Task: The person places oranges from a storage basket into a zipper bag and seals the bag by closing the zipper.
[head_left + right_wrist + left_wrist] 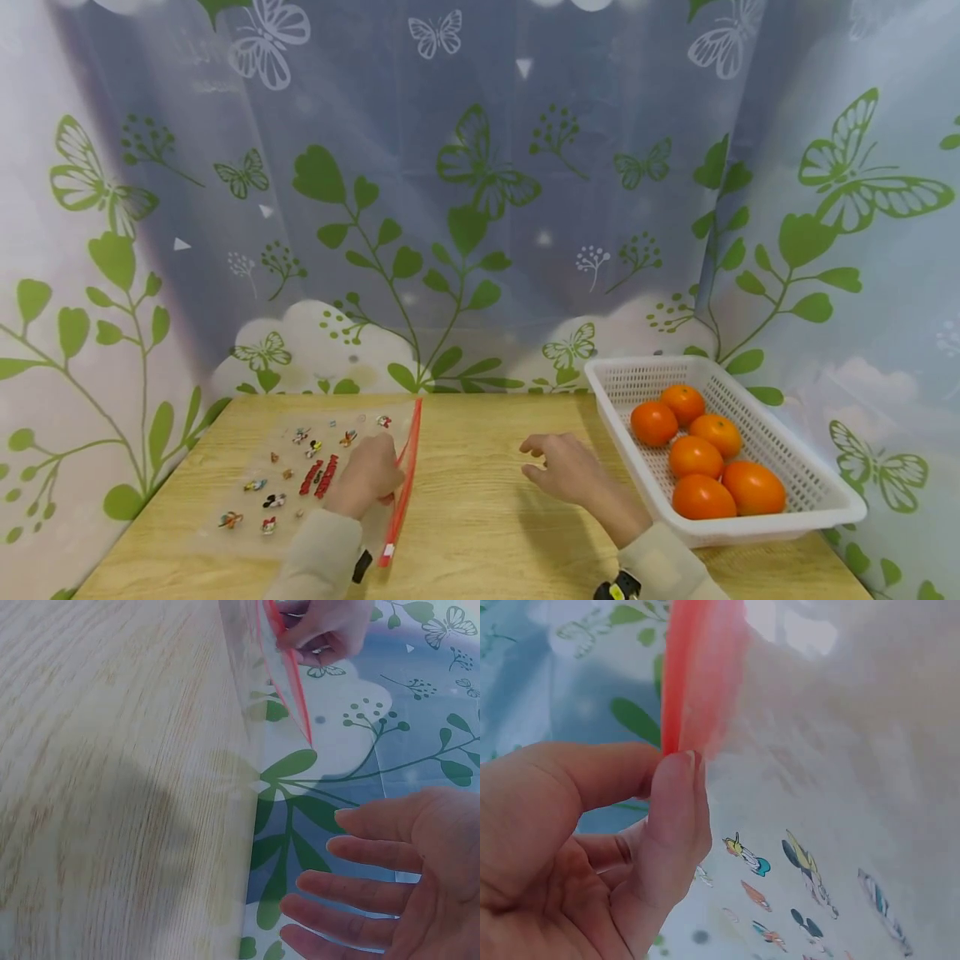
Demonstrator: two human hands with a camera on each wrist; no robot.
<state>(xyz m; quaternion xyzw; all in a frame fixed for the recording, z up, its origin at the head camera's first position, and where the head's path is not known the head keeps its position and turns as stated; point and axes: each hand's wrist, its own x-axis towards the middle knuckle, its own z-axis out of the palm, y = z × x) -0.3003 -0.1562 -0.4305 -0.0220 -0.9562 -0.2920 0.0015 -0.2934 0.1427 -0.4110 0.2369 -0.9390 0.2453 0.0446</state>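
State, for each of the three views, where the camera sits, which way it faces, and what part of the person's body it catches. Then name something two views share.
Head: worn on the head, looking forward and down at the table, the basket of oranges, the left hand and right hand.
Left wrist: close behind the left hand, whose thumb and finger pinch the red zip strip.
Right wrist: beside the open right hand, facing across the tabletop.
Shared: the right wrist and head views both show the left hand on the zip bag.
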